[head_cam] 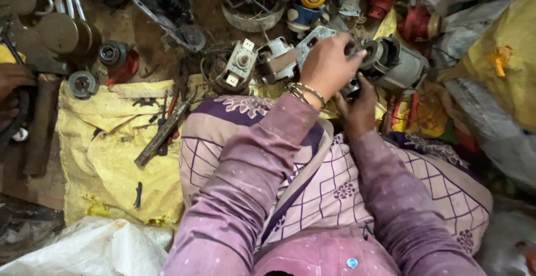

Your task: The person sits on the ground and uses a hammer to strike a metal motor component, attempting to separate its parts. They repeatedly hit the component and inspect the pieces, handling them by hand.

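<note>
Scrap motors [279,58] crowd both hands' motor [391,61].

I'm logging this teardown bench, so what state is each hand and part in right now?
Left hand: fingers curled down over the grey metal electric motor, gripping it.
Right hand: touching the motor's underside; grip hidden.
Grey metal electric motor: lying on its side, casing partly open.
Long dark metal bar tool: lying loose on the yellow woven sack.
Yellow woven sack: spread flat, crumpled, dirty.
</note>
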